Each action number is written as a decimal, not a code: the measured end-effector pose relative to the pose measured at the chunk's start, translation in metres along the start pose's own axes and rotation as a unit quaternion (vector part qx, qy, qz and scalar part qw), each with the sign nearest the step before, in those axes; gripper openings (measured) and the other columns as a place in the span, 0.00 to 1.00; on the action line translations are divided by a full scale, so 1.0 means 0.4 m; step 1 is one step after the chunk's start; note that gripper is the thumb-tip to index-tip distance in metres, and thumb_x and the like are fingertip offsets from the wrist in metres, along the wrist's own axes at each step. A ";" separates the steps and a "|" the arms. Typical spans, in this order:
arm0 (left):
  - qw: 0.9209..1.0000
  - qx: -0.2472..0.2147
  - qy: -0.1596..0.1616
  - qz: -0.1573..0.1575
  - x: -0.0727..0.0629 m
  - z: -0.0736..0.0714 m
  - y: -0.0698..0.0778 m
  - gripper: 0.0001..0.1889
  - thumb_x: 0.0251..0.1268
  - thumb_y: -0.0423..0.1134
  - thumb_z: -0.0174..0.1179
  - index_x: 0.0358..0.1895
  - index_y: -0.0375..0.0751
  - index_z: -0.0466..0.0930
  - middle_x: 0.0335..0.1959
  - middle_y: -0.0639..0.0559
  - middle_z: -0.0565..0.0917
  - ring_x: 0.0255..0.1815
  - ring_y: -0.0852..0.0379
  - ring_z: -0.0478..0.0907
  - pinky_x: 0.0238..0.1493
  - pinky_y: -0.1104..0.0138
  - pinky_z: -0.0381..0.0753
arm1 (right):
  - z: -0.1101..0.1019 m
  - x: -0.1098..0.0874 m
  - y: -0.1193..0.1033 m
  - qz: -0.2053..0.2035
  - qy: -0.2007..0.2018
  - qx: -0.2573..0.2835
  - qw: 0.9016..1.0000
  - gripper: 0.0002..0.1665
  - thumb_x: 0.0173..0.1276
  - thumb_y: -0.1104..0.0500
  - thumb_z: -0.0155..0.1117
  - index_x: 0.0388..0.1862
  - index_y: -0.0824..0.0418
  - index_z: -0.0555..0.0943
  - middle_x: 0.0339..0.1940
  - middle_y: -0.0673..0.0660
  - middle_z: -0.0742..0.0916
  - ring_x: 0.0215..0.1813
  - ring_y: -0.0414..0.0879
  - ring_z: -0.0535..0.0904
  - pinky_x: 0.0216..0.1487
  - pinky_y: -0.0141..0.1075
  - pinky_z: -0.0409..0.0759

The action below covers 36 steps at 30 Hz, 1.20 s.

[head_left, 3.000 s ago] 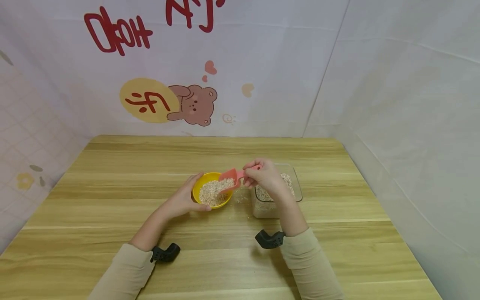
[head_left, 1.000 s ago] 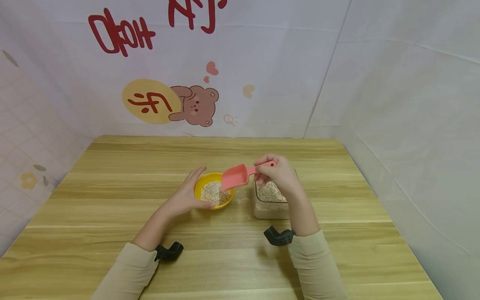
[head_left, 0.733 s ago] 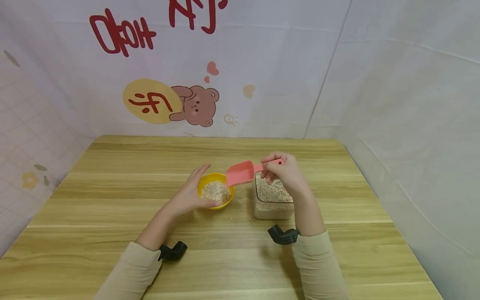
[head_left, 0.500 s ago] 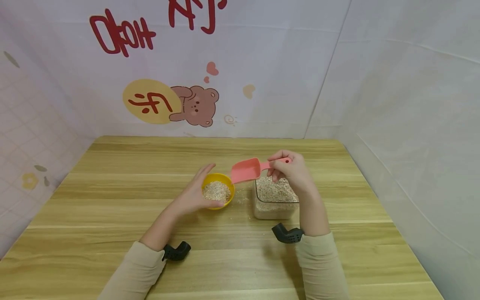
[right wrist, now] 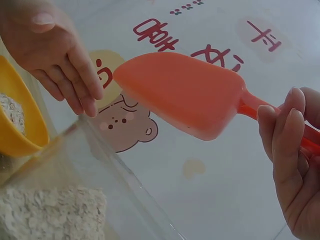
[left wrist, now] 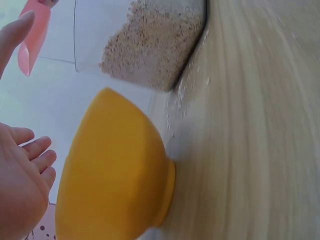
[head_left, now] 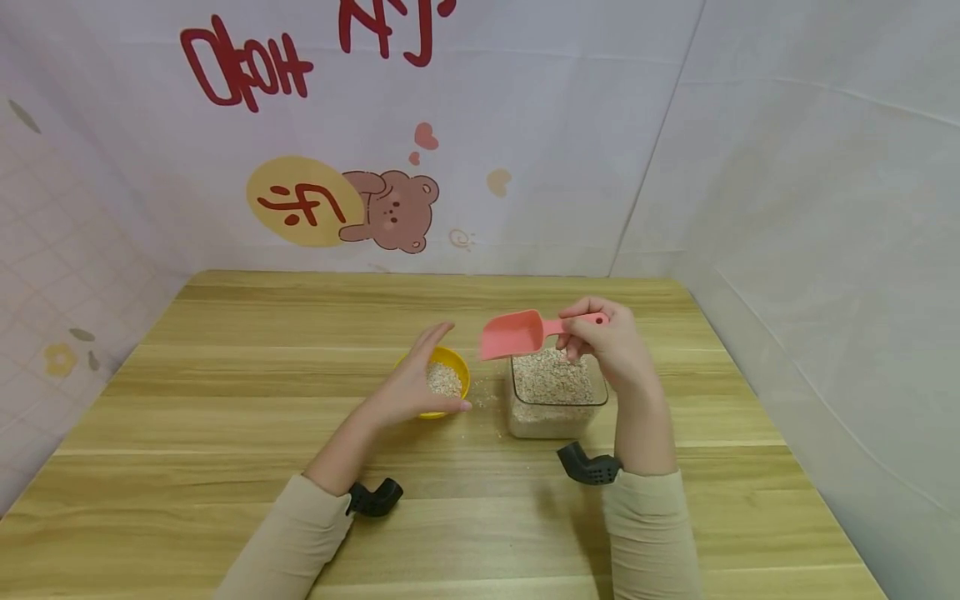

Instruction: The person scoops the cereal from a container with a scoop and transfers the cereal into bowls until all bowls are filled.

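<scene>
We see the right hand point(head_left: 611, 343) pinching the handle of a pink plastic scoop point(head_left: 513, 333) between thumb and curled fingers, the holed end of the handle showing past its grip. The scoop's broad end points left, in the air above the far left part of a clear rectangular container point(head_left: 549, 423) filled with oat flakes point(head_left: 553, 379).

The left hand point(head_left: 407, 388) is released, its fingers extended and its thumb spread on the near side, over the left part of a yellow bowl point(left wrist: 112, 170). In the left wrist view we find a gap between its fingers and the bowl. The bowl stands upright left of the container, the two apart, and holds more oats point(head_left: 444, 380). Between them we notice scattered flakes point(head_left: 487, 400) on the wood-grain table point(head_left: 187, 375).

Both arms wear beige sleeves point(head_left: 651, 533) with a dark mount point(head_left: 590, 467) at each wrist. Beyond the table's far edge we see a white backdrop point(head_left: 555, 125) printed with a brown cartoon bear point(head_left: 393, 212), hearts and red characters.
</scene>
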State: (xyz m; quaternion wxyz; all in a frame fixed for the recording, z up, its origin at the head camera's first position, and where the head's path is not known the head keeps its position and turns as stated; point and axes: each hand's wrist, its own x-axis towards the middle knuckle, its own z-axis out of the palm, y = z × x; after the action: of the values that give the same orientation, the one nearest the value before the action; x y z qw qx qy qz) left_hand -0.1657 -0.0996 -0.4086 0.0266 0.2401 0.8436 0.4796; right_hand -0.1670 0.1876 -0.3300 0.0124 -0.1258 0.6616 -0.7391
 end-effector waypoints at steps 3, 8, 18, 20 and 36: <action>1.000 0.007 -0.001 0.001 0.009 0.009 0.008 0.61 0.38 0.51 0.79 0.76 0.54 0.47 0.76 0.51 0.48 0.73 0.48 0.50 0.67 0.46 0.57 | -0.012 -0.003 -0.002 -0.002 0.000 -0.005 1.000 0.06 0.65 0.76 0.52 0.36 0.74 0.77 0.16 0.58 0.82 0.13 0.41 0.75 0.17 0.29 0.76; 1.000 0.008 -0.007 -0.007 0.024 0.024 0.023 0.61 0.38 0.55 0.78 0.76 0.56 0.47 0.76 0.53 0.47 0.74 0.49 0.49 0.66 0.45 0.57 | -0.035 -0.005 -0.005 -0.008 0.000 -0.002 1.000 0.09 0.65 0.76 0.52 0.33 0.68 0.80 0.16 0.58 0.82 0.14 0.41 0.75 0.17 0.29 0.76; 1.000 -0.009 -0.016 0.003 0.053 0.061 0.045 0.60 0.41 0.52 0.77 0.77 0.55 0.46 0.77 0.52 0.46 0.74 0.49 0.47 0.68 0.45 0.52 | -0.084 -0.012 -0.007 -0.010 0.010 -0.006 1.000 0.11 0.65 0.77 0.52 0.32 0.67 0.81 0.16 0.58 0.83 0.14 0.41 0.75 0.18 0.29 0.76; 1.000 -0.015 -0.021 0.002 0.058 0.070 0.048 0.60 0.40 0.54 0.77 0.77 0.55 0.46 0.77 0.53 0.45 0.75 0.49 0.45 0.68 0.45 0.51 | -0.092 -0.014 -0.007 -0.006 0.012 -0.009 1.000 0.10 0.66 0.77 0.53 0.33 0.68 0.80 0.16 0.58 0.83 0.14 0.41 0.76 0.18 0.29 0.76; 0.998 -0.041 -0.049 0.001 0.097 0.129 0.064 0.61 0.40 0.53 0.77 0.77 0.54 0.44 0.77 0.55 0.44 0.75 0.50 0.45 0.68 0.47 0.50 | -0.155 -0.028 -0.001 0.020 0.008 -0.048 0.999 0.05 0.68 0.74 0.54 0.36 0.72 0.78 0.18 0.58 0.83 0.15 0.41 0.76 0.19 0.29 0.77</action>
State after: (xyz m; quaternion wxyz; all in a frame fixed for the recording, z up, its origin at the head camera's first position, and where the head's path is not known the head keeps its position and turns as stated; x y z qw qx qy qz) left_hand -0.1761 -0.0308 -0.4082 0.0774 0.2632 0.8205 0.5016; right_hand -0.1685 0.2502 -0.3371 0.0157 -0.1069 0.6990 -0.7070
